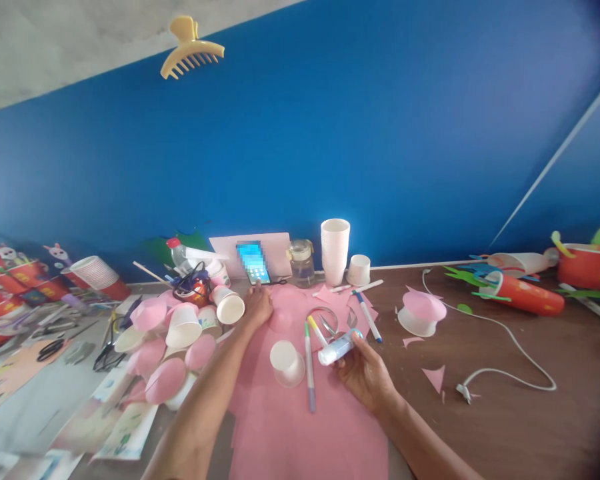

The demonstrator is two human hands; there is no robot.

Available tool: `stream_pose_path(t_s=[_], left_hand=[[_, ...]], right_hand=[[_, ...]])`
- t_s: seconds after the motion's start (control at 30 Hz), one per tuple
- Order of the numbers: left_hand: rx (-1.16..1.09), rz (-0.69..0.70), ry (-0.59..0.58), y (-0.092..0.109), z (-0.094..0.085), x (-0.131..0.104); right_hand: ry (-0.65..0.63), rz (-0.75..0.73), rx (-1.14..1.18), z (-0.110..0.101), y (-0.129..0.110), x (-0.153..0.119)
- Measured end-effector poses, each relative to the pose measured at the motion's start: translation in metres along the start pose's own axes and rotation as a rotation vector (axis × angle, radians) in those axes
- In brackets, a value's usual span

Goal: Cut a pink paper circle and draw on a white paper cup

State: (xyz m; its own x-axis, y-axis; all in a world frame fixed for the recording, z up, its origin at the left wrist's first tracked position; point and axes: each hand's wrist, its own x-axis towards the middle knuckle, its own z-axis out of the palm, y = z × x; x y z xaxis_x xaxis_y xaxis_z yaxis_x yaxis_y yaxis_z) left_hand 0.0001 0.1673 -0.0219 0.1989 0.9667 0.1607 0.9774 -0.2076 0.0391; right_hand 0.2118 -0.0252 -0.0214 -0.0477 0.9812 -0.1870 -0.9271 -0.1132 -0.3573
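Note:
My left hand [259, 303] reaches to the lower edge of a lit phone [253, 262], which leans against a pale pink board [225, 248]. One finger is at the screen and the other fingers are curled. My right hand [365, 373] is wrapped round a white and blue tube [337, 348] above pink paper [310, 440]. A white paper cup [287, 364] lies on the paper between my arms. Beside it are a green-tipped marker [309, 367], a yellow-capped marker [317, 330] and a blue-capped marker [367, 317]. Scissors [330, 323] lie partly behind the tube.
Pink-topped cups [166, 380] crowd the left side. A cup stack [335, 250] and a glass jar [301, 261] stand by the wall. At the right are a pink-topped cup [422, 312], a white cable [520, 343] and red cups [530, 293].

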Motion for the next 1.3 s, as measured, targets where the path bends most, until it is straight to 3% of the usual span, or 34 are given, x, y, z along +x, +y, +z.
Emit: stream_pose_path(t_s=[0.3, 0.63, 0.8, 1.07, 1.3], left_hand=[[-0.007, -0.063, 0.075, -0.003, -0.005, 0.000], [-0.038, -0.103, 0.174, -0.009, -0.008, 0.021], [-0.047, -0.091, 0.177, -0.010, -0.007, 0.022], [-0.074, -0.003, 0.100, 0.003, 0.003, -0.006], [-0.173, 0.009, 0.084, 0.010, 0.001, 0.003]], right_hand=[[0.008, 0.006, 0.003, -0.001, -0.001, -0.001], [-0.012, -0.006, 0.008, -0.002, 0.001, 0.001], [-0.021, -0.005, -0.007, -0.003, 0.001, 0.001], [-0.004, 0.016, 0.008, -0.006, 0.002, 0.003], [-0.017, 0.002, -0.002, -0.003, 0.001, 0.002]])
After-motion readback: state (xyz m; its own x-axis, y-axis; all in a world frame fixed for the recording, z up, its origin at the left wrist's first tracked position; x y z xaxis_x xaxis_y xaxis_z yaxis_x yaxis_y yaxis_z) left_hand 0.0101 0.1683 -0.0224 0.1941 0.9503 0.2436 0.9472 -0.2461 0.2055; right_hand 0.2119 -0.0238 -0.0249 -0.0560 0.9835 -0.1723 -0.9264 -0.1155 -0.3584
